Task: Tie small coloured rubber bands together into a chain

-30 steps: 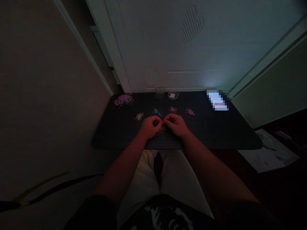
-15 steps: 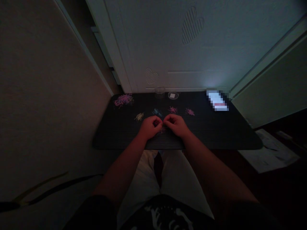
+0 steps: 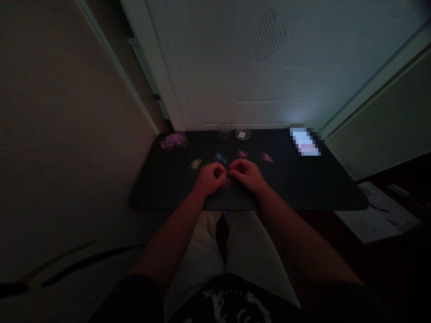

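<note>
Slightly parted since the earlier frame, the fingertips of the bare left hand (image 3: 209, 180) and the bare right hand (image 3: 249, 175) now show a little more space between them, while everything around them lies where it lay. Both hands are curled, thumb and forefinger drawn toward each other; it is too dim to tell whether either one grips a strand. Just below the fingertips, on the black, wood-grained table with rounded corners (image 3: 303, 188), lies a small pile of pale pinkish thin strands (image 3: 226, 183), partly hidden by the hands. Beyond it, from left to right, sit a pile of yellowish short strands (image 3: 195, 164), a pile of blue strands (image 3: 220, 157), a pile of deep pink strands (image 3: 243, 154) and a pile of purplish-pink strands (image 3: 266, 157). A larger, mostly pink mixed heap (image 3: 173, 141) rests at the far left corner. Along the back edge stand a clear round container (image 3: 224, 130) and, beside it, a clear round lid with a white square (image 3: 243, 134); a lit, pixelated rectangular screen (image 3: 305, 141) lies at the far right.
</note>
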### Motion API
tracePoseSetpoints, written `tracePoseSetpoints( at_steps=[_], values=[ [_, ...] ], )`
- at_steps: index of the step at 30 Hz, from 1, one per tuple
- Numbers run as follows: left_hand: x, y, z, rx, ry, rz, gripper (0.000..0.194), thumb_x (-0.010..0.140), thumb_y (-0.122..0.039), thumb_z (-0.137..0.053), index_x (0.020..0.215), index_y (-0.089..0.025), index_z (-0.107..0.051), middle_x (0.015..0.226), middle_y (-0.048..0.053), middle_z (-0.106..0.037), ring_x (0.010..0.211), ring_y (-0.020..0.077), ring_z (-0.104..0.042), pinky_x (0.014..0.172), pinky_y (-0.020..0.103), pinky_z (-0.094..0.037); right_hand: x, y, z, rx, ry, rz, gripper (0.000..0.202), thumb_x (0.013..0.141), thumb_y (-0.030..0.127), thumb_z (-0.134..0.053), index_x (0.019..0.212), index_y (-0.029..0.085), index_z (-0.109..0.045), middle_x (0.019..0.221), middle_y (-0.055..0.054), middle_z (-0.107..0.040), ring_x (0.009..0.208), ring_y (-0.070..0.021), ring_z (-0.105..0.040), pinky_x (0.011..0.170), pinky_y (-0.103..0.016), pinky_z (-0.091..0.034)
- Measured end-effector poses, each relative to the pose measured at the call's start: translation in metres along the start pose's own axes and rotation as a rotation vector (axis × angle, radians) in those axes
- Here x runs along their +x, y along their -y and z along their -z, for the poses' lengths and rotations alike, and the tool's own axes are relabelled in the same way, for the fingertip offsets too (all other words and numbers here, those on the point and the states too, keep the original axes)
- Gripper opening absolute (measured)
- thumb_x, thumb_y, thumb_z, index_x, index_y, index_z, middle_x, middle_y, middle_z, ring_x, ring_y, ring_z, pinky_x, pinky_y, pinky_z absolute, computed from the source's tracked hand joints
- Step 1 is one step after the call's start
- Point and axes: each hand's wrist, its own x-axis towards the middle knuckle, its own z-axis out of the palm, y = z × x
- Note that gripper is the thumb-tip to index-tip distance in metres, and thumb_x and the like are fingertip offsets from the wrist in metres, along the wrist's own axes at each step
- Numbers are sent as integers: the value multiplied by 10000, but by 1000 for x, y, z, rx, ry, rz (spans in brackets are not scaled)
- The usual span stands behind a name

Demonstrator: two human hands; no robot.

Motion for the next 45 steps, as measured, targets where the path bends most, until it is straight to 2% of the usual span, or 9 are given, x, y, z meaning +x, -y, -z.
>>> tracePoseSetpoints(
  at_steps=[5,14,24,37,45],
  values=[
    [0,-2,0,27,5,-11,94,745,-238,-556,744,-157,-603,703,9,-619,649,119,-548,579,227,-422,0,-1,-1,-100,34,12,125,705,286,-609,695,164,-583,618,11,-561,550,-98,-476,523,-234,-367],
    [0,-2,0,31,12,-20,82,741,-223,-555,741,-157,-603,712,7,-624,651,118,-548,595,233,-424,-1,-2,0,-103,8,25,82,685,244,-584,661,173,-551,591,23,-528,534,-98,-449,512,-234,-344],
    [0,-4,1,40,16,5,84,738,-219,-553,741,-153,-606,712,7,-625,649,115,-543,598,227,-421,-1,-1,1,-100,2,52,62,673,217,-574,662,175,-530,597,27,-525,536,-95,-446,519,-232,-341],
    [0,-1,0,44,13,-14,84,736,-223,-557,740,-153,-604,688,2,-608,636,113,-534,578,221,-405,-1,-1,-1,-111,24,36,109,710,261,-579,753,165,-609,634,2,-579,572,-111,-492,540,-238,-374],
    [0,-1,-1,37,19,-14,86,738,-223,-554,737,-153,-605,685,3,-610,636,113,-536,569,218,-408,-1,-3,-1,-148,21,52,69,701,234,-570,700,167,-591,611,10,-561,557,-104,-479,530,-232,-366]
  ],
)
